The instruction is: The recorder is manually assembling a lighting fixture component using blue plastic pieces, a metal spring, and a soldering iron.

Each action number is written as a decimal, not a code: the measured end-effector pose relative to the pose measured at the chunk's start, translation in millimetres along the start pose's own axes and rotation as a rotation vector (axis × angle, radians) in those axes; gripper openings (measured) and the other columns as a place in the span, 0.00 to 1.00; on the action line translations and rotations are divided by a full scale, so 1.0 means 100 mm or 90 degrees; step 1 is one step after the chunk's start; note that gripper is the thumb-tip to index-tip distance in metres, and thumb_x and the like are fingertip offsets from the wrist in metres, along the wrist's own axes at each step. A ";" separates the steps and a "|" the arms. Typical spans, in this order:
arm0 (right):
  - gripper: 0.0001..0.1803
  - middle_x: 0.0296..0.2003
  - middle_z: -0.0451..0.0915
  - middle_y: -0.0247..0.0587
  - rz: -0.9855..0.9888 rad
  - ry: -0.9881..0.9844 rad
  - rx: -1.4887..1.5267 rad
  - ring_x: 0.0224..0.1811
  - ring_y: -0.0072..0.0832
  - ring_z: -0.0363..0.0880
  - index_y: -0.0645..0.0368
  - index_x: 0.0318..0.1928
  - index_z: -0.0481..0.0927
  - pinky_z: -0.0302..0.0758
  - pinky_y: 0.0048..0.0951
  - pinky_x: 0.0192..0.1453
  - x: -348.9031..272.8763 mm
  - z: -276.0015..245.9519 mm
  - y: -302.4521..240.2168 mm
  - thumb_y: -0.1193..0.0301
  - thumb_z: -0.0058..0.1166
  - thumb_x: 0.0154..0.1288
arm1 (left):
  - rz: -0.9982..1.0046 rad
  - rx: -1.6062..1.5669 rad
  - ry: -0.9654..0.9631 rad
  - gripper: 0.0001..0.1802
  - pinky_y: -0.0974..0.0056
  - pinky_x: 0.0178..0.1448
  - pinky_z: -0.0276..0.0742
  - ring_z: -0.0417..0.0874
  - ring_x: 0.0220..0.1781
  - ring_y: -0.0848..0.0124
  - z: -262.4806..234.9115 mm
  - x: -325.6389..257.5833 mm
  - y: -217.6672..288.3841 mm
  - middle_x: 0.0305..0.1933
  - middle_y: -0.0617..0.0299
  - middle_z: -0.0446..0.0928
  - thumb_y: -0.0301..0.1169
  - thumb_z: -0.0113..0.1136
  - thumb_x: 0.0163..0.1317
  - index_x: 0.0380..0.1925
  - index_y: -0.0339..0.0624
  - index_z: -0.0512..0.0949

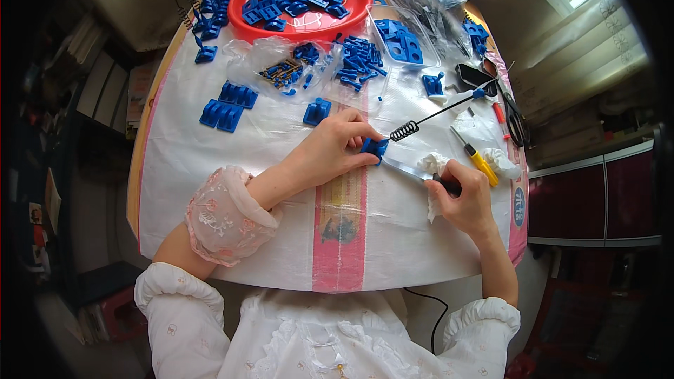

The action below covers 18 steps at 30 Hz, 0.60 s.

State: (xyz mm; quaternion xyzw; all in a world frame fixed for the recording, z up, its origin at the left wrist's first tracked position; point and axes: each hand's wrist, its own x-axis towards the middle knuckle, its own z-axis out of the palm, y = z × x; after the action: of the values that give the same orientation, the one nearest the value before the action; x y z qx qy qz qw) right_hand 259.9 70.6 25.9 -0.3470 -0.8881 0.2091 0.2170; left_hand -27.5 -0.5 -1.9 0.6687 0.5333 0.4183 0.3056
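Note:
Near the middle of the table, my left hand (342,142) pinches a small blue plastic base (375,148) between thumb and fingers. From this base a dark metal rod with a coil spring (404,130) slants up to the right, ending in a small blue tip (479,92). My right hand (465,196) is closed round the black handle of a knife (406,168). Its blade points left, its tip at the lower edge of the blue base; whether it cuts into the plastic cannot be made out. A single blue piece (317,111) lies just beyond my left hand.
A red round tray (241,22) of blue parts stands at the back. Around it are a clear plastic box (421,56), loose blue pegs (359,60), a bag with brass-coloured screws (282,73) and spring-rod pieces (203,24). At right lie a yellow-handled screwdriver (481,163), scissors (514,114) and crumpled tissue (500,163).

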 end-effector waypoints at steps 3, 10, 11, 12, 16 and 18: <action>0.18 0.19 0.75 0.43 0.004 0.007 -0.028 0.19 0.34 0.73 0.63 0.27 0.74 0.68 0.32 0.27 0.02 -0.03 -0.05 0.72 0.75 0.57 | -0.011 -0.003 0.006 0.18 0.66 0.49 0.78 0.80 0.42 0.70 0.00 0.00 0.02 0.44 0.61 0.78 0.28 0.81 0.55 0.46 0.37 0.87; 0.18 0.19 0.75 0.43 0.000 -0.006 -0.021 0.18 0.35 0.72 0.63 0.26 0.74 0.68 0.33 0.26 0.02 -0.04 -0.05 0.71 0.75 0.58 | -0.004 -0.003 0.007 0.19 0.67 0.49 0.78 0.80 0.42 0.70 0.00 0.00 0.00 0.44 0.61 0.78 0.28 0.81 0.55 0.46 0.38 0.87; 0.19 0.19 0.75 0.43 0.001 0.002 -0.036 0.18 0.35 0.72 0.63 0.26 0.74 0.67 0.33 0.26 0.02 -0.04 -0.05 0.70 0.75 0.58 | -0.004 -0.003 0.006 0.19 0.67 0.49 0.78 0.80 0.42 0.70 0.01 0.00 0.00 0.44 0.61 0.78 0.28 0.81 0.55 0.46 0.38 0.87; 0.19 0.19 0.75 0.42 0.002 0.009 -0.050 0.18 0.35 0.72 0.63 0.26 0.74 0.67 0.33 0.26 0.02 -0.03 -0.05 0.70 0.75 0.58 | -0.003 -0.003 0.005 0.19 0.67 0.49 0.78 0.80 0.42 0.70 0.01 0.01 0.00 0.44 0.61 0.78 0.28 0.81 0.55 0.46 0.38 0.87; 0.18 0.19 0.75 0.43 0.003 -0.001 -0.029 0.18 0.35 0.72 0.62 0.26 0.74 0.68 0.33 0.26 0.03 -0.04 -0.06 0.71 0.75 0.58 | 0.004 0.009 0.006 0.19 0.66 0.49 0.79 0.81 0.42 0.70 0.00 0.00 -0.01 0.45 0.61 0.78 0.28 0.81 0.55 0.46 0.38 0.87; 0.18 0.19 0.75 0.43 0.000 -0.009 -0.007 0.18 0.35 0.73 0.62 0.27 0.74 0.68 0.33 0.27 0.03 -0.04 -0.07 0.71 0.74 0.58 | -0.001 0.017 0.001 0.18 0.66 0.49 0.79 0.81 0.42 0.70 -0.01 -0.01 0.00 0.45 0.61 0.78 0.28 0.81 0.55 0.46 0.38 0.87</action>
State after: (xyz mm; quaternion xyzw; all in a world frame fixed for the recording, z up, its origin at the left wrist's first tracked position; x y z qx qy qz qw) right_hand 256.6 68.8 33.2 -0.3465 -0.8909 0.2068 0.2086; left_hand -28.7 -1.7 -2.0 0.6719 0.5401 0.4112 0.2963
